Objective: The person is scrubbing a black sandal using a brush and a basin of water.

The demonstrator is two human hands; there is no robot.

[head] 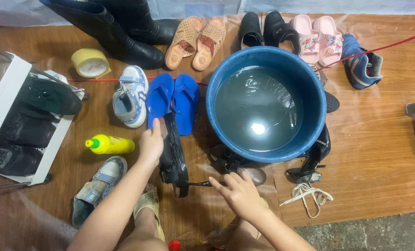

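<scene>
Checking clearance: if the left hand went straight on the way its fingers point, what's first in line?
The blue flip-flops: the left hand, resting on the black sandal, points up-frame, fingertips already at the left flip-flop's heel. Contact unclear.

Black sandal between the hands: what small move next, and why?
Probably lift the black sandal toward the blue basin. The left hand grips its upper end, the right hand pinches its strap, and the water-filled basin stands just to the right.
</scene>
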